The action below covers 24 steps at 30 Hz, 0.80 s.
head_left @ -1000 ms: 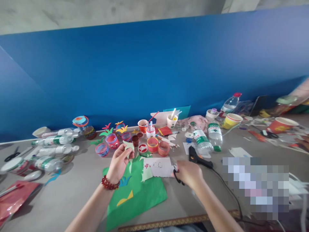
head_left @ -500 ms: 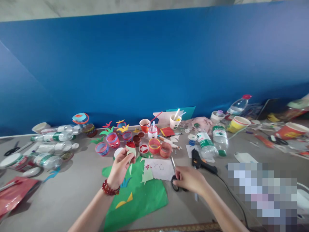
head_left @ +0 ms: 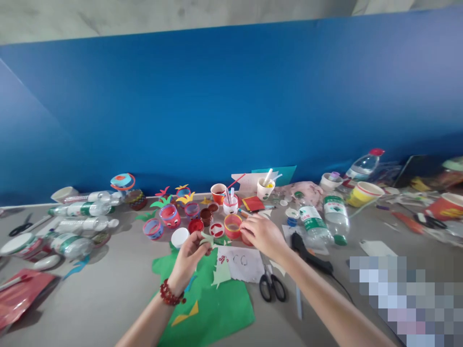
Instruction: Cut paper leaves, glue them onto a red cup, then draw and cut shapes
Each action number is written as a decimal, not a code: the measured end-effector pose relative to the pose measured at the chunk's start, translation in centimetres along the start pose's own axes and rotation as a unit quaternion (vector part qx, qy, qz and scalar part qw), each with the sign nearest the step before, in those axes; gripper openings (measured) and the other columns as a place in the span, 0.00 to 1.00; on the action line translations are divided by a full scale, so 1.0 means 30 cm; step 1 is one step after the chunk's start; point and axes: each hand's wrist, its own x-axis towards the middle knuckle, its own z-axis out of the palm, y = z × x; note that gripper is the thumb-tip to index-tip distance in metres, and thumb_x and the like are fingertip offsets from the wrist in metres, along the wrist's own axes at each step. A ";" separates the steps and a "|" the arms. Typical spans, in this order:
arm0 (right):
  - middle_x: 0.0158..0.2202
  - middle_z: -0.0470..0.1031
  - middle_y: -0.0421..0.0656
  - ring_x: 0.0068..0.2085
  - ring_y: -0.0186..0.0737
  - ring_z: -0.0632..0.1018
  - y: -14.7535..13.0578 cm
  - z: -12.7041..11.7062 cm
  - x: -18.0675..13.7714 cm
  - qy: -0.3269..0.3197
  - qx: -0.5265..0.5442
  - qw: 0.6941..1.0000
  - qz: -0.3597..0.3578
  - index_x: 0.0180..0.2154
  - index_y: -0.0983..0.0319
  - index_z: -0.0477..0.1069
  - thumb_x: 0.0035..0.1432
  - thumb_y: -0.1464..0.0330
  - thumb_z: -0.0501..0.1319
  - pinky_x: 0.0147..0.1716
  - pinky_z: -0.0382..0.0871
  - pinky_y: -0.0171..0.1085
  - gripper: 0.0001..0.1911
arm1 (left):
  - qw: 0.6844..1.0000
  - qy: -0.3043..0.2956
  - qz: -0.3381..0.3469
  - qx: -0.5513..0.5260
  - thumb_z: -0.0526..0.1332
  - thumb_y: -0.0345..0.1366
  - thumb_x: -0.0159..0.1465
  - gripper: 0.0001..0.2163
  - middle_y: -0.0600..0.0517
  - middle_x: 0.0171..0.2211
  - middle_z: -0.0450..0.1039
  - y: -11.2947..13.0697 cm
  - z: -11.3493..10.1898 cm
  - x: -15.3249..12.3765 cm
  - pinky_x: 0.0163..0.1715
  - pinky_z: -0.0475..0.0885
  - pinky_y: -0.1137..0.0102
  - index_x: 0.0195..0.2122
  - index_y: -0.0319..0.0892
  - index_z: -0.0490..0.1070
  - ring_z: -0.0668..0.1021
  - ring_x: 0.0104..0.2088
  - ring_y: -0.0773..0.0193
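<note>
A: What do our hands have?

B: Our left hand [head_left: 191, 253] pinches the pale green paper piece [head_left: 207, 239] between thumb and fingers, over the far end of the green sheet [head_left: 217, 313]. Our right hand [head_left: 265, 236] has its fingers down at the orange cup [head_left: 247, 239]; we cannot tell whether they grip it or merely touch it

A: And where is that cup?

B: On the worktop [head_left: 101, 299], right beside the yellow-rimmed cup [head_left: 232, 233] and beyond the white paper [head_left: 249, 265]

A: How do we handle it well?

B: We'd best take it by the wall, thumb and fingers opposite each other, and lift straight up so we don't knock its neighbour

A: And the paper piece?

B: It looks thin and probably creases easily, so we hold it lightly and spare the pointed tips. The red pot [head_left: 196, 225] sits just beyond our left hand, so we should mind our knuckles

A: The scissors [head_left: 270, 284]?

B: Lying near the white paper's right corner, held by neither hand, so we steer our wrist clear of them
</note>
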 end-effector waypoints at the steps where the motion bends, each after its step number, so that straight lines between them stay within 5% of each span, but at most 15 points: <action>1: 0.36 0.80 0.46 0.43 0.43 0.76 0.000 0.006 0.017 -0.013 -0.010 1.000 -0.001 0.36 0.61 0.78 0.64 0.71 0.57 0.43 0.66 0.38 0.10 | 1.000 0.003 0.001 0.005 0.69 0.41 0.55 0.11 0.54 0.25 0.70 -0.003 0.000 -0.001 0.30 0.68 0.73 0.30 0.41 0.70 0.73 0.27 0.66; 10: 0.33 0.80 0.44 0.42 0.42 0.74 0.003 0.015 0.079 -0.098 -0.059 0.991 -0.071 0.32 0.61 0.79 0.63 0.74 0.56 0.47 0.64 0.39 0.13 | 1.000 -0.003 -0.007 0.012 0.68 0.40 0.55 0.11 0.54 0.25 0.70 -0.012 -0.001 0.007 0.29 0.69 0.73 0.30 0.41 0.69 0.72 0.26 0.67; 24: 0.29 0.78 0.45 0.34 0.41 0.72 0.011 0.074 0.160 -0.062 -0.111 0.985 -0.118 0.28 0.63 0.75 0.61 0.76 0.57 0.34 0.60 0.38 0.11 | 0.999 -0.008 -0.005 0.036 0.66 0.42 0.57 0.12 0.55 0.24 0.68 -0.018 -0.008 0.007 0.29 0.69 0.74 0.30 0.40 0.67 0.71 0.27 0.68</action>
